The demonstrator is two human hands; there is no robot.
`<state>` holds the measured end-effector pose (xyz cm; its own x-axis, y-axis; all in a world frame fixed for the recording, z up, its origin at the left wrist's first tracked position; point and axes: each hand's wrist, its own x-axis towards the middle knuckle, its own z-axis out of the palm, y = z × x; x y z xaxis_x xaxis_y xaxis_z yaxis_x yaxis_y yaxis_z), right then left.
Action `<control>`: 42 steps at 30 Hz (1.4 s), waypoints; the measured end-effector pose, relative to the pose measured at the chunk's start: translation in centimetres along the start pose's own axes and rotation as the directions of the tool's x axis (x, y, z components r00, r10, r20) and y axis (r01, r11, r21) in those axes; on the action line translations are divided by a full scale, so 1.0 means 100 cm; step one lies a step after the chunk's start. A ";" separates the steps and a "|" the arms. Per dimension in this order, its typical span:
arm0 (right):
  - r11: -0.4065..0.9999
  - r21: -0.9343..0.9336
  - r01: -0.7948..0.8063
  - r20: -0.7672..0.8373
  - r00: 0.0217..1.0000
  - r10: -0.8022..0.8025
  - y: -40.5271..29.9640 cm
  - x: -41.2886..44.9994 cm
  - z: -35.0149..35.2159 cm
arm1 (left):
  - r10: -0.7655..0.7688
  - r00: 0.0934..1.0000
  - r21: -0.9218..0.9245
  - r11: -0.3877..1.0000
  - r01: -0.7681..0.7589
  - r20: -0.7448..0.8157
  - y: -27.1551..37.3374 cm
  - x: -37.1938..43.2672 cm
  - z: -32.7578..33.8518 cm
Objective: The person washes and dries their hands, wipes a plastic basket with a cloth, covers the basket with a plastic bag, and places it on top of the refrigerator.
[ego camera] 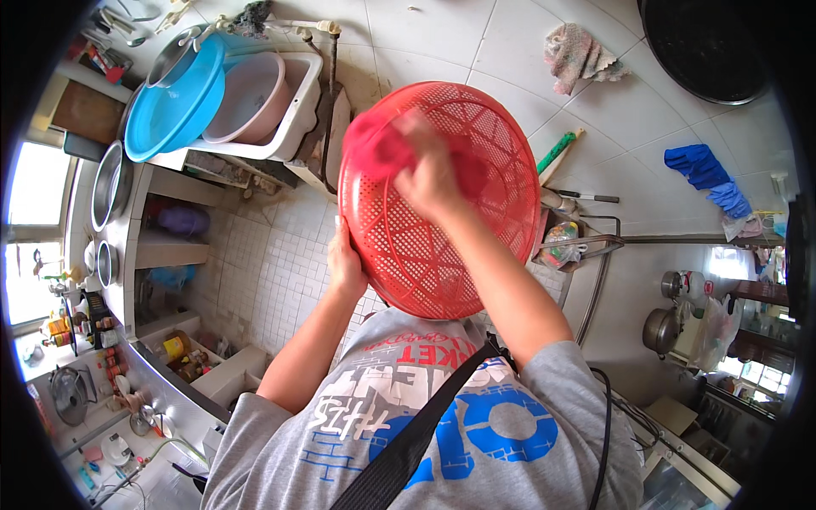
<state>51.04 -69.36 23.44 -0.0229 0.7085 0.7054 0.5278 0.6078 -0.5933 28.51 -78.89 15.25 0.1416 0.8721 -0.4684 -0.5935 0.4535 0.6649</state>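
A large red plastic colander basket is held up in front of my chest, its perforated face with raised ribs towards me. My left hand grips its rim at the lower left. Across the upper part of the basket, my right hand presses a crumpled red cloth against the mesh. Both the cloth and the right fingers are blurred, and the cloth hides part of the basket. The left fingertips are out of sight behind the rim.
Left of the basket, a white sink holds a pink basin and a blue basin. Steel bowls stand along the counter. A rag and blue cloths hang on the tiled wall. A bin with plastic bags stands right.
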 end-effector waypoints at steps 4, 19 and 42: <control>0.991 0.040 0.125 0.544 0.829 -0.127 -0.096 -0.088 -0.004 | 0.076 0.996 -0.254 0.965 -0.062 0.049 -0.002 0.016 -0.056; 0.693 -0.541 -0.475 -0.316 0.879 0.356 0.090 -0.159 -0.167 | 0.044 0.998 -0.270 0.962 -0.028 0.053 0.046 0.019 -0.073; 0.942 -0.305 0.138 0.486 0.873 0.030 -0.041 -0.091 -0.116 | -0.061 0.997 -0.304 0.950 0.075 0.055 0.009 0.006 -0.080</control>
<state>58.97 -82.45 23.98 -0.4170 0.8112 0.4100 0.7534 0.5608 -0.3433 21.74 -79.44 10.95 0.2211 0.8518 -0.4750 -0.7942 0.4399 0.4192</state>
